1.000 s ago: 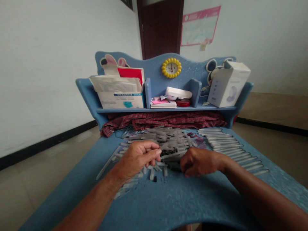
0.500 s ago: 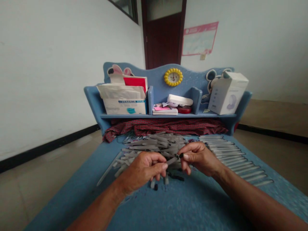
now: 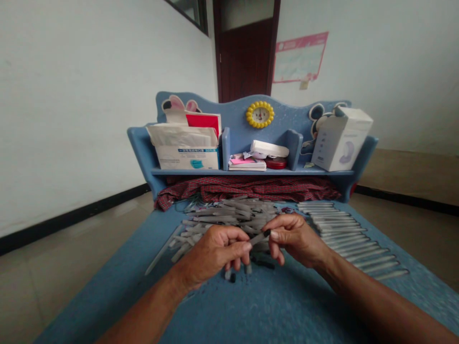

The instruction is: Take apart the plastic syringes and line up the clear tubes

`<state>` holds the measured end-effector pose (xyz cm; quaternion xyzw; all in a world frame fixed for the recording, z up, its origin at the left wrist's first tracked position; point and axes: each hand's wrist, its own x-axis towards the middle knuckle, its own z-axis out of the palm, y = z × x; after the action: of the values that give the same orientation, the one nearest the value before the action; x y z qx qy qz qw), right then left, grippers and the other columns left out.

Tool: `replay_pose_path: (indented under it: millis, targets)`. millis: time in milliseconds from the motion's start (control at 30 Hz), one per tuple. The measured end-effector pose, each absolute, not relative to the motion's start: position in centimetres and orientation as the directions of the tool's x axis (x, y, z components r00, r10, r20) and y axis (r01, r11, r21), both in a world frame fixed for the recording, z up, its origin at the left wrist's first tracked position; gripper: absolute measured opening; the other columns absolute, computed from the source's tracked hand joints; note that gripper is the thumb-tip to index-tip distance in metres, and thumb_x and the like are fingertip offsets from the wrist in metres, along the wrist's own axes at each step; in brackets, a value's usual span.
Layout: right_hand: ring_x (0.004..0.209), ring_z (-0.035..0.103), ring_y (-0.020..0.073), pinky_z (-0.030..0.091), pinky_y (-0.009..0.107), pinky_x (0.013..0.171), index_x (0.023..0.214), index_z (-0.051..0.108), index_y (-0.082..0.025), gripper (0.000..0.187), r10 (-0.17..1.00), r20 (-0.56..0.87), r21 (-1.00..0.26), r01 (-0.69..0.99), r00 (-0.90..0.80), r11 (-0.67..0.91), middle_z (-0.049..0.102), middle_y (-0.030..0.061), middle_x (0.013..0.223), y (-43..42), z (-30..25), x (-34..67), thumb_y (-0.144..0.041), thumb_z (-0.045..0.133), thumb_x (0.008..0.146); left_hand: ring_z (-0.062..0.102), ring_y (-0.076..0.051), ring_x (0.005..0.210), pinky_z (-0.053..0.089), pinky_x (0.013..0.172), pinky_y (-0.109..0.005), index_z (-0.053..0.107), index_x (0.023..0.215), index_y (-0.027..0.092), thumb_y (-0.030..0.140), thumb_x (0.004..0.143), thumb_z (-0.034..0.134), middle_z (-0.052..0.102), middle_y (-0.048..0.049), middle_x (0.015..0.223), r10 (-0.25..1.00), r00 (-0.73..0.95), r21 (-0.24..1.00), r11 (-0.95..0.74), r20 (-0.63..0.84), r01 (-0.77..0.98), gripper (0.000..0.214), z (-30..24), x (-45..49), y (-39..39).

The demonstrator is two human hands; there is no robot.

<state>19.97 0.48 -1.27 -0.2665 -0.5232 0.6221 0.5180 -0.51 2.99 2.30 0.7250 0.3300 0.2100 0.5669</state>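
Between thumb and forefinger, my left hand [image 3: 227, 248] pinches a short, grey, see-through pen cap [image 3: 256, 238], tilted up to the right. A small black plug [image 3: 267, 233] sits at the cap's upper end, and my right hand [image 3: 292, 239] closes on it with thumb and fingertip. How deep the plug sits in the cap is hidden by my fingers. Behind both hands spreads a heap of similar grey caps [image 3: 229, 210]. A few loose caps and black pieces [image 3: 263, 263] lie just below my hands on the blue desk [image 3: 251, 310].
A row of long clear pen barrels [image 3: 362, 247] lies to the right. One slim clear stick [image 3: 163, 251] is at left. Red checked cloth [image 3: 251, 189] lies under the blue shelf [image 3: 301, 173], which carries a mask box [image 3: 190, 157], a white carton [image 3: 340, 141] and small items.
The black plug, held at the cap's end by my right fingers, now lines up with the cap and looks closer in. My hands have hardly moved; the view has shifted slightly.
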Motion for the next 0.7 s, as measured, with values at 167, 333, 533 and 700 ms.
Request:
replay_pose_path:
  millis: [167, 333, 533, 700]
  targets:
    - [0.034, 0.056, 0.0104, 0.042, 0.016, 0.032, 0.084, 0.070, -0.016, 0.022, 0.926, 0.218, -0.917, -0.389, -0.307, 0.087, 0.067, 0.0015, 0.051, 0.3, -1.2, 19.6, -0.032, 0.073, 0.070, 0.051, -0.008, 0.047, 0.035, 0.042, -0.018, 0.061, 0.074, 0.012, 0.040, 0.077, 0.058, 0.064, -0.0033, 0.063, 0.701, 0.706, 0.976, -0.067, -0.101, 0.206, 0.028, 2.3, -0.3, 2.8]
    - [0.034, 0.056, 0.0106, 0.042, 0.017, 0.032, 0.085, 0.069, -0.016, 0.026, 0.932, 0.206, -0.927, -0.365, -0.300, 0.087, 0.065, 0.0006, 0.050, 0.3, -1.5, 19.3, -0.037, 0.072, 0.070, 0.051, -0.008, 0.046, 0.033, 0.041, -0.017, 0.061, 0.076, 0.012, 0.039, 0.077, 0.058, 0.064, -0.0031, 0.063, 0.687, 0.714, 0.984, 0.013, -0.138, 0.178, 0.028, 2.3, -0.3, 2.7]
    - [0.043, 0.055, 0.0095, 0.045, 0.020, 0.043, 0.090, 0.066, -0.015, 0.021, 0.900, 0.349, -0.924, 0.063, -0.262, 0.377, 0.063, 0.0000, 0.056, -0.2, -0.4, 20.4, -0.034, 0.061, 0.080, 0.049, -0.007, 0.045, 0.032, 0.040, -0.017, 0.060, 0.073, 0.013, 0.038, 0.077, 0.057, 0.063, -0.0019, 0.062, 0.709, 0.690, 0.974, -0.019, -0.148, 0.228, 0.026, 2.2, -0.3, 2.7]
    - [0.054, 0.052, 0.0095, 0.040, 0.021, 0.053, 0.088, 0.064, -0.016, 0.014, 0.780, 0.445, -0.612, 0.487, -0.440, 0.624, 0.060, 0.0008, 0.065, -0.9, 1.0, 21.3, -0.024, 0.054, 0.083, 0.047, -0.006, 0.044, 0.032, 0.041, -0.017, 0.060, 0.073, 0.014, 0.036, 0.077, 0.056, 0.061, 0.0014, 0.058, 0.722, 0.669, 0.929, -0.100, -0.178, 0.355, 0.023, 2.3, -0.4, 2.8]
